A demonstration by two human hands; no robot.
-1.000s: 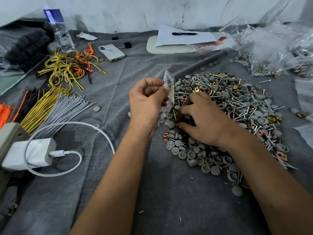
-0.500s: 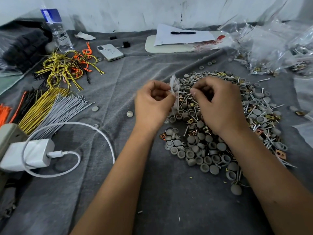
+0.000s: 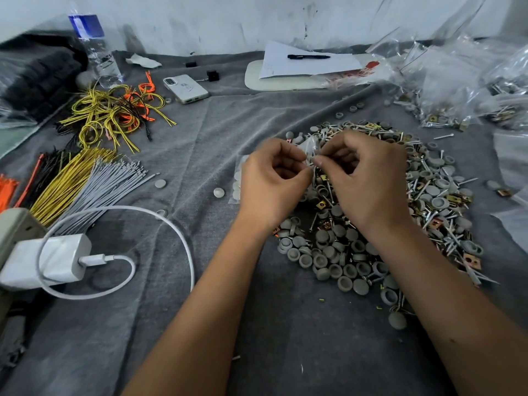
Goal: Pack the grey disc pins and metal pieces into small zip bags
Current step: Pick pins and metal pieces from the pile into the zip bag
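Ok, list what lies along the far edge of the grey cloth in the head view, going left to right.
Water bottle → crumpled white scrap → phone → small black block → paper sheet with the pen on it → heap of clear bags.

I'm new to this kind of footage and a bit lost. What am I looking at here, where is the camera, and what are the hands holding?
There is no machine here: a person works with bare hands, and the one camera sits on their head, looking forward and down. The left hand and right hand meet above a grey cloth, both pinching a small clear zip bag. Under them lies a pile of grey disc pins and metal pieces. To the left are bundled cable ties, a white charger and a phone. At the far right lie filled bags. What the bag holds is too small to tell.
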